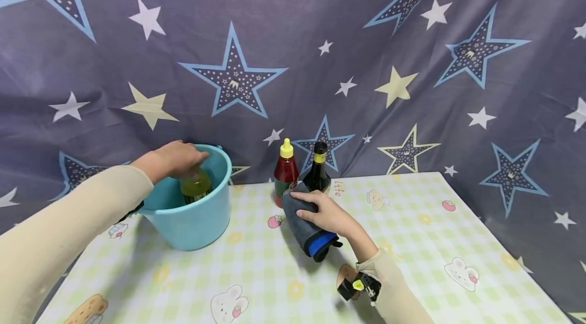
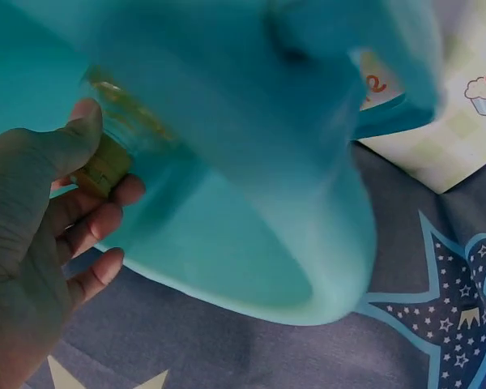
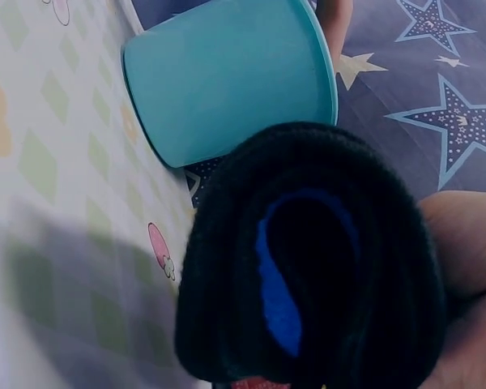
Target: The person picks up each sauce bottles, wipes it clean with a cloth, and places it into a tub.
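Observation:
Reaching over the rim of a light blue bucket (image 1: 197,225), my left hand (image 1: 176,157) pinches the yellow cap (image 2: 105,166) of a clear bottle (image 1: 196,186) with yellow-green contents. The bottle stands inside the bucket, its lower part hidden by the wall. With thumb and fingers my right hand (image 1: 327,212) grips a rolled dark grey towel (image 1: 299,217) with a blue inner side, held tilted over the table. Behind the towel stand a red sauce bottle (image 1: 285,171) with a yellow nozzle cap and a dark sauce bottle (image 1: 319,169) with a black cap, both partly covered by it.
A green-and-white checked cloth with printed bunnies and strawberries covers the table (image 1: 256,273). A purple-grey curtain (image 1: 293,19) with stars hangs right behind the table's back edge. A small black device (image 1: 359,286) is strapped at my right wrist.

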Action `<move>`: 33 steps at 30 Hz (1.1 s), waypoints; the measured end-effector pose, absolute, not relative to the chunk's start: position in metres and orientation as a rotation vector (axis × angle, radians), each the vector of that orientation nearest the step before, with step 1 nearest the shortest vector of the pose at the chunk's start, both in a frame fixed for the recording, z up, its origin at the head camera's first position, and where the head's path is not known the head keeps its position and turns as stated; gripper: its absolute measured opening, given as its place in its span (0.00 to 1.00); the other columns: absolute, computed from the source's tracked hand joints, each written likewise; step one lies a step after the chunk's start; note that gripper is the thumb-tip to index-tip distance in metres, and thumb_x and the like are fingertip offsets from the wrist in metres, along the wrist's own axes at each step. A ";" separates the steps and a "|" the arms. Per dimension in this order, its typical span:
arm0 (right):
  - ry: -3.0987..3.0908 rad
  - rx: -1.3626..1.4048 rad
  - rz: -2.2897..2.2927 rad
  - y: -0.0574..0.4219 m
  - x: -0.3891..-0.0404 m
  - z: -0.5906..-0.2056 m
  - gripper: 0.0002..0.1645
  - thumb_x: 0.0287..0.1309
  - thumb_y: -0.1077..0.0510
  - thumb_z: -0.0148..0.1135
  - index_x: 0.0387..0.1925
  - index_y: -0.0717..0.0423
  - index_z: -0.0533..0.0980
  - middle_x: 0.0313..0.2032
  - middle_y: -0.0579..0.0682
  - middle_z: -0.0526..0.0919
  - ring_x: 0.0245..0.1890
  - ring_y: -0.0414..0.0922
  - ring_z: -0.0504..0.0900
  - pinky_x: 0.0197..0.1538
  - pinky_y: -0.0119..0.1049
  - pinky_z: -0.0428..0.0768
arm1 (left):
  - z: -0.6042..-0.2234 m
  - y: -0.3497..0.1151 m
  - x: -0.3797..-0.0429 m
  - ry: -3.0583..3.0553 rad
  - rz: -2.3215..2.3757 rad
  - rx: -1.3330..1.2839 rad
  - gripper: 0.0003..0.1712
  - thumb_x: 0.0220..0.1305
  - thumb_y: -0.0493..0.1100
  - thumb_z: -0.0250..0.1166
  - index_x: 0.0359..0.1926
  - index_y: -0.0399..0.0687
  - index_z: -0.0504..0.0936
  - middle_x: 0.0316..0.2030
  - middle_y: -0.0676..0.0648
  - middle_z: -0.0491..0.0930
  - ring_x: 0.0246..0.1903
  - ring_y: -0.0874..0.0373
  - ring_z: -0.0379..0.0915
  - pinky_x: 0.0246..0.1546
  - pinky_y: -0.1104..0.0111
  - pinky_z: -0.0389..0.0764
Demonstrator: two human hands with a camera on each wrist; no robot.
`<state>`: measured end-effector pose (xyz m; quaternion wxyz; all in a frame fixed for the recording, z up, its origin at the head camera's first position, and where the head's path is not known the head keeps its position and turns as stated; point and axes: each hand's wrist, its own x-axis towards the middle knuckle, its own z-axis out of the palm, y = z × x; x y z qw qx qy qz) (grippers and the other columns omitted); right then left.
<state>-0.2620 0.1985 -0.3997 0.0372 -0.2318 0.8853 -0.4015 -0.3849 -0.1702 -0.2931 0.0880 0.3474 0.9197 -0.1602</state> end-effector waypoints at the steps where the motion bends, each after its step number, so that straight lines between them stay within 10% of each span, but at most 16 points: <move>1: 2.714 -0.713 -1.235 0.199 -0.262 -0.400 0.29 0.71 0.58 0.61 0.71 0.55 0.71 0.64 0.63 0.75 0.63 0.58 0.74 0.60 0.49 0.75 | -0.293 -0.170 -0.385 2.732 -0.474 1.029 0.16 0.64 0.47 0.72 0.48 0.46 0.80 0.29 0.52 0.79 0.33 0.57 0.77 0.41 0.52 0.79; 14: 2.695 -0.692 -1.236 0.199 -0.258 -0.402 0.30 0.72 0.59 0.60 0.72 0.54 0.70 0.66 0.62 0.74 0.64 0.58 0.73 0.60 0.50 0.74 | -0.289 -0.166 -0.382 2.744 -0.434 0.907 0.13 0.61 0.48 0.75 0.34 0.49 0.79 0.25 0.52 0.76 0.27 0.57 0.71 0.32 0.63 0.76; 33: 2.708 -0.765 -1.195 0.202 -0.262 -0.394 0.30 0.72 0.58 0.60 0.72 0.52 0.70 0.65 0.62 0.75 0.63 0.56 0.74 0.59 0.47 0.75 | -0.231 -0.080 -0.352 3.186 -0.212 1.192 0.15 0.69 0.48 0.66 0.46 0.41 0.82 0.34 0.43 0.83 0.33 0.47 0.80 0.39 0.49 0.78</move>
